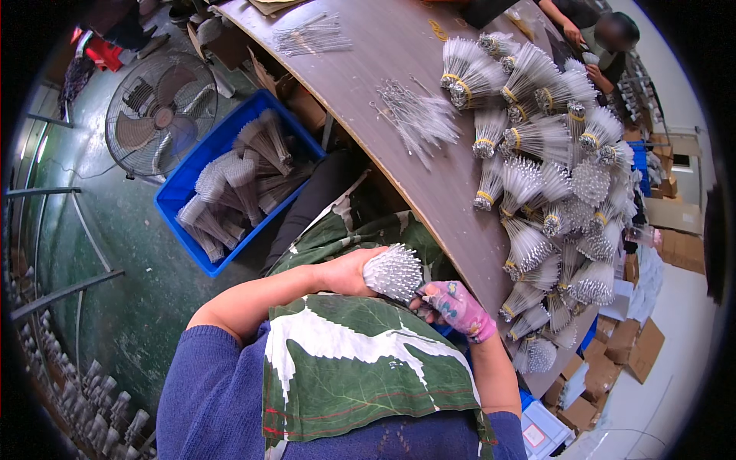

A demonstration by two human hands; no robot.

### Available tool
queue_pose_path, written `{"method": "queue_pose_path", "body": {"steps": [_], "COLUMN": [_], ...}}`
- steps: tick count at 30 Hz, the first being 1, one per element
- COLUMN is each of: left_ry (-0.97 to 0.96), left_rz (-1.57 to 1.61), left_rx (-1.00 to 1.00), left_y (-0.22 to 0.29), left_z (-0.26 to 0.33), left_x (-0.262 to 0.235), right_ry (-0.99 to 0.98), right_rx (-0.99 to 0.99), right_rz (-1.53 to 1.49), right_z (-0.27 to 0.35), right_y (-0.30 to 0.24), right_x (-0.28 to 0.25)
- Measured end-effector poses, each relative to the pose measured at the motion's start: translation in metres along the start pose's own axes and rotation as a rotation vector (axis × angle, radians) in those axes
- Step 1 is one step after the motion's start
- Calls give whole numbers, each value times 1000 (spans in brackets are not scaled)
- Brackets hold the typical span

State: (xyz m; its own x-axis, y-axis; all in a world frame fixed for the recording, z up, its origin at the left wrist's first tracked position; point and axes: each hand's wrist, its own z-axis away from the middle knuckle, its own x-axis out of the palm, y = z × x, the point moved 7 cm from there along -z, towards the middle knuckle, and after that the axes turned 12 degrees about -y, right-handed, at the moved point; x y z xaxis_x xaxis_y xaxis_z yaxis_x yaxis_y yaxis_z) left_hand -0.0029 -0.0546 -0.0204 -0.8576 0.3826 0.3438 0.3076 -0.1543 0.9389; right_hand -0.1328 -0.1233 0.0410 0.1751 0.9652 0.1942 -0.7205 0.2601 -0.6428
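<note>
Over my lap, my bare left hand [349, 273] is closed around a bundle of thin, pale rods [392, 274] that look like straw-cleaning brushes. Their whitish tips fan out toward the right. My right hand [458, 309], in a pink flowered glove, is at the bundle's right edge with its fingers curled together. Whether a single rod or a tie is pinched there is too small to make out. A green and white leaf-patterned apron [368, 368] lies beneath both hands.
Many similar bundles, several with yellow bands [537, 138], are heaped on the brown table [368, 84]. Loose rods [418, 115] lie nearer its left edge. A blue crate [253, 253] of bundles and a floor fan [161, 115] stand left. Another person's hand [573, 33] is across the table.
</note>
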Motion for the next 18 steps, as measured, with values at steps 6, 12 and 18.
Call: {"method": "queue_pose_path", "body": {"steps": [6,12,18], "left_ry": [33,42,52], "left_rz": [25,137,141], "left_rx": [9,-42,-56], "left_y": [2,-2,-5], "left_z": [0,1,5], "left_x": [-2,-7,-8], "right_ry": [-56,-38,-48], "right_rx": [-10,32,8], "right_rz": [-134,-167,-223], "right_z": [-6,-12,-4], "right_y": [6,4,0], "right_x": [1,4,0]}}
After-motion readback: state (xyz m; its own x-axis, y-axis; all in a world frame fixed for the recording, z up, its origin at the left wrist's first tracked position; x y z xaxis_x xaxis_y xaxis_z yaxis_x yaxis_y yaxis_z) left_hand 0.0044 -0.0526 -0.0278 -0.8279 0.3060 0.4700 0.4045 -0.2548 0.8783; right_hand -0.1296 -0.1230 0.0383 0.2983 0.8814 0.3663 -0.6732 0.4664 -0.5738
